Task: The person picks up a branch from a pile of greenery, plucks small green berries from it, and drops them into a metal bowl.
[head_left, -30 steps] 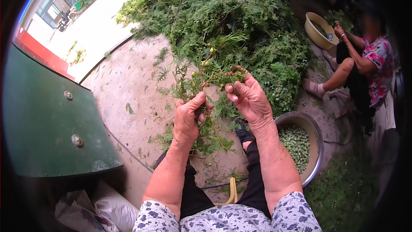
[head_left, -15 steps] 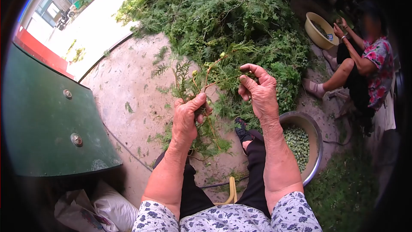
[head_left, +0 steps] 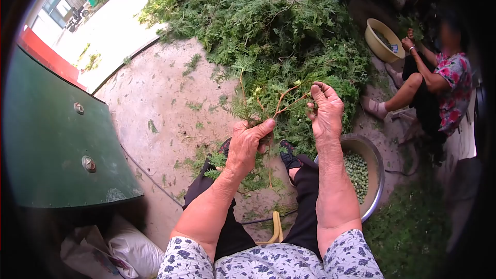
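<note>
Left hand (head_left: 245, 145): clenched round evergreen sprig (head_left: 279, 105)
Right hand (head_left: 328, 115): curled at sprig's tip, grip unclear
Basin (head_left: 374, 170): small green berries (head_left: 355, 174) inside

Two bare hands can be counted, one left hand (head_left: 245, 146) and one right hand (head_left: 328, 112), along with at least one sprig (head_left: 280, 99). There is one pile of branches (head_left: 289, 26). Basins number two: one silver-rimmed basin (head_left: 381, 175) and one yellow basin (head_left: 376, 46). The berries (head_left: 356, 175) in the silver-rimmed one are too many to count. One co-worker (head_left: 454, 80), two dark shoes (head_left: 288, 153), two green panels (head_left: 51, 139) and three round studs (head_left: 88, 164) also show.
</note>
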Demonstrator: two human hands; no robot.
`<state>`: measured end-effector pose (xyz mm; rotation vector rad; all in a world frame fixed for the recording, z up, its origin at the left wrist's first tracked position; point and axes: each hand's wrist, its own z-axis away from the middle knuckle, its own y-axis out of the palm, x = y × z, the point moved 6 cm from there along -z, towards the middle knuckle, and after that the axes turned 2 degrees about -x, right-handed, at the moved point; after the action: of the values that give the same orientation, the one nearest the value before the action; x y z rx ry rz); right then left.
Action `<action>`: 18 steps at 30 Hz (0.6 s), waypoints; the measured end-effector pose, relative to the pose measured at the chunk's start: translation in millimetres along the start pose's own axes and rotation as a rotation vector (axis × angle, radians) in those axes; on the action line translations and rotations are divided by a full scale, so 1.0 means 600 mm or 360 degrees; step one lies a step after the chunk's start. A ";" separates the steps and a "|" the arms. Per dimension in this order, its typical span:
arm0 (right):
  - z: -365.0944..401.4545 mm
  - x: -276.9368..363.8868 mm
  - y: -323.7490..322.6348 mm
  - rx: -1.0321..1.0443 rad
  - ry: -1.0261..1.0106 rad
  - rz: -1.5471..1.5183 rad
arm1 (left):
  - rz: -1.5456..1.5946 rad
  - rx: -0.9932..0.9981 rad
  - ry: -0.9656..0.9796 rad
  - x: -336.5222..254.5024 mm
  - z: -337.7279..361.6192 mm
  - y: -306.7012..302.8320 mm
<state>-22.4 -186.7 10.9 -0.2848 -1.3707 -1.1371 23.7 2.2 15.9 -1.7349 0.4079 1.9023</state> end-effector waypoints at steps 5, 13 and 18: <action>0.009 0.045 0.005 -0.0235 -0.1228 0.1180 | 0.0264 0.0064 -0.0244 0.019 0.005 0.025; -0.163 -0.012 -0.199 -0.0012 0.0066 0.0091 | -0.0672 -0.0256 0.0948 0.009 0.012 -0.008; -0.115 0.039 -0.305 -0.0098 -0.0163 0.0694 | -0.0342 -0.0158 0.0384 -0.003 0.010 -0.067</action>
<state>-123.9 -336.8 -66.7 -0.6598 -1.2823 -0.8087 41.5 38.1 23.4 -1.9949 0.2059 1.5931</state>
